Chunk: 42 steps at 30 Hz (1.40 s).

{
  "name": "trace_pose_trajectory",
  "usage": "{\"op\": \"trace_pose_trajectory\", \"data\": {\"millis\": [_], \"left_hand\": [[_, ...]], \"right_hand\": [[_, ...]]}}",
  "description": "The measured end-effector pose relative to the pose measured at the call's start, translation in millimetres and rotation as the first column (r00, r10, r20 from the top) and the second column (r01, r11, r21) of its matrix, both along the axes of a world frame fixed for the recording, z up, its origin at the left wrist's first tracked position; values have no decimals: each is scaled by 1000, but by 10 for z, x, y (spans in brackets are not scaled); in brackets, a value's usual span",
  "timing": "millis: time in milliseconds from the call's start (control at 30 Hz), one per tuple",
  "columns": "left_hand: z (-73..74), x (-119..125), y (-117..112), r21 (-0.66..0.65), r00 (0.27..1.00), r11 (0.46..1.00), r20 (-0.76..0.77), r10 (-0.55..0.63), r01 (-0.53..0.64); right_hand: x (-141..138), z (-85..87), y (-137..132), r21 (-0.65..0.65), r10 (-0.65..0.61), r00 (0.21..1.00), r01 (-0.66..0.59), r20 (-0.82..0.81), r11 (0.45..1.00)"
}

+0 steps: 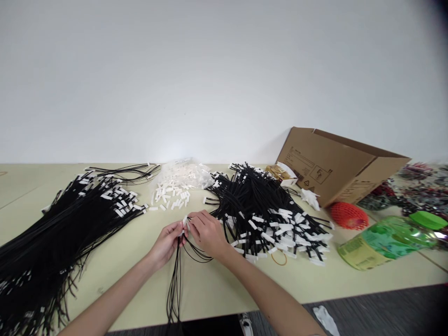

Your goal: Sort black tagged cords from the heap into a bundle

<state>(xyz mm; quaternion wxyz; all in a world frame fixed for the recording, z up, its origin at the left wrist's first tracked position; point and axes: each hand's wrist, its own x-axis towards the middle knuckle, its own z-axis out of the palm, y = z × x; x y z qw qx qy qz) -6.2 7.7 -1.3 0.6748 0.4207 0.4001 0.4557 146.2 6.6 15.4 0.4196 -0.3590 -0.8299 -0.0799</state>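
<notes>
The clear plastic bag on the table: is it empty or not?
Not empty: white pieces show through the clear plastic bag. How full, I cannot tell.

White connector, between your left hand and right hand: partly covered, details too small. Black cable bundle, towards worktop's front edge: cut off at left. Carton, back edge: small print illegible. Tinsel: cut off at right.
</notes>
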Motion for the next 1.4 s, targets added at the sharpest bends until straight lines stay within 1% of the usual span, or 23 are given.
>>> {"op": "trace_pose_trajectory", "data": {"millis": [200, 467, 633, 967, 1400], "left_hand": [[-8, 2, 6, 7, 1000, 1000, -4, -5, 5], [9, 10, 2, -2, 1000, 1000, -5, -2, 2], [14, 8, -4, -2, 1000, 1000, -8, 2, -2], [-16, -5, 9, 3, 1000, 1000, -2, -14, 14], [19, 9, -12, -20, 1000, 1000, -1, -3, 3]], "right_hand": [[-4, 11, -14, -18, -4, 1000, 4, -16, 1000], [-3, -3, -7, -23, -4, 1000, 4, 3, 1000], [-1, -7, -1, -13, 0, 1000, 0, -2, 1000], [-1, 9, -3, -9, -10, 1000, 10, 5, 1000], [3, -22, 1, -19, -37, 999, 38, 30, 999]]}}
